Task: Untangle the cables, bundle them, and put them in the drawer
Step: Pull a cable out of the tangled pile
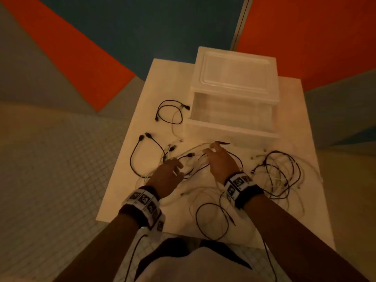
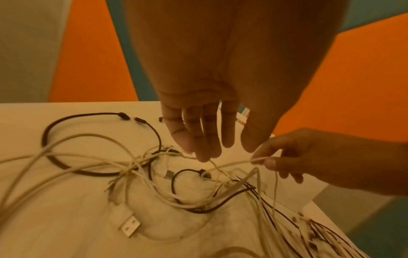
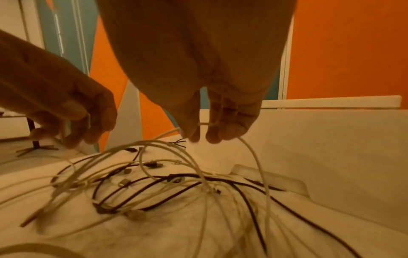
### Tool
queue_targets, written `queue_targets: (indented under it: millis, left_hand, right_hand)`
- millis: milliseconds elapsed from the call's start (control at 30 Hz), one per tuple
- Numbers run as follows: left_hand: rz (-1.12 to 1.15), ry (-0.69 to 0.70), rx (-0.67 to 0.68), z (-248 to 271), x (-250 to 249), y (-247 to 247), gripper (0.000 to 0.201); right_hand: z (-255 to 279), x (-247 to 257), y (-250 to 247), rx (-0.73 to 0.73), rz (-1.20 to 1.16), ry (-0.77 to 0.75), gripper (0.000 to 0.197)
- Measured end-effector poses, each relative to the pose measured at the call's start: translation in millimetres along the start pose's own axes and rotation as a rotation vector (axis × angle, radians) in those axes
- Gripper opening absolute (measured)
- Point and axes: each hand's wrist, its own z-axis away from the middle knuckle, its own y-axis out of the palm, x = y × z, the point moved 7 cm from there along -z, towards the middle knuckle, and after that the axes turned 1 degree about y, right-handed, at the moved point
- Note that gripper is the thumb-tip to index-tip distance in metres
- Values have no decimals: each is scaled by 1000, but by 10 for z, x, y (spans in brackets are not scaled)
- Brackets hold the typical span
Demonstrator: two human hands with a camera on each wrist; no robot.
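Observation:
Black and white cables lie tangled across a white table (image 1: 168, 78). My right hand (image 1: 213, 153) pinches a white cable (image 3: 253, 157) between thumb and fingers and lifts it off the heap, in front of the open drawer (image 1: 232, 132). The same cable (image 2: 232, 163) arches toward my left hand (image 1: 178, 167). In the left wrist view the left hand's fingertips (image 2: 202, 155) point down and touch a white strand in the tangle, with the thumb standing apart. The translucent drawer unit (image 1: 236, 78) stands at the back of the table, and its pulled-out drawer looks empty.
A black loop (image 1: 142, 157) lies left of my hands, and another black cable (image 1: 171, 112) sits beside the drawer's left corner. A dense black-and-white tangle (image 1: 280, 176) fills the right side. One more black loop (image 1: 211, 220) lies near the front edge. A white USB plug (image 2: 130, 227) lies loose.

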Motion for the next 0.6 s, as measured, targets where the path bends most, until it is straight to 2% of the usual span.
queue_targets:
  millis: [33, 100, 167, 233, 300, 400, 600]
  left_hand:
    - [-11, 8, 18, -30, -24, 42, 20]
    - [-65, 21, 84, -71, -76, 127, 26]
    - [-78, 54, 149, -81, -115, 259, 26]
    - [-74, 76, 177, -92, -131, 340, 25]
    - [-90, 86, 168, -132, -137, 381, 25]
    - [-101, 88, 153, -182, -168, 411, 25]
    - [-70, 66, 167, -242, -156, 448, 25]
  right_hand:
    - [-35, 25, -5, 54, 44, -17, 34]
    - [-65, 72, -189, 38, 108, -61, 22]
    - [-68, 121, -533, -74, 166, -90, 17]
    - [-32, 111, -929, -205, 122, -68, 18]
    - [-8, 74, -1296, -285, -60, -57, 20]
    - [90, 94, -1749, -307, -424, -88, 19]
    - [339, 151, -2443, -439, -666, -105, 20]
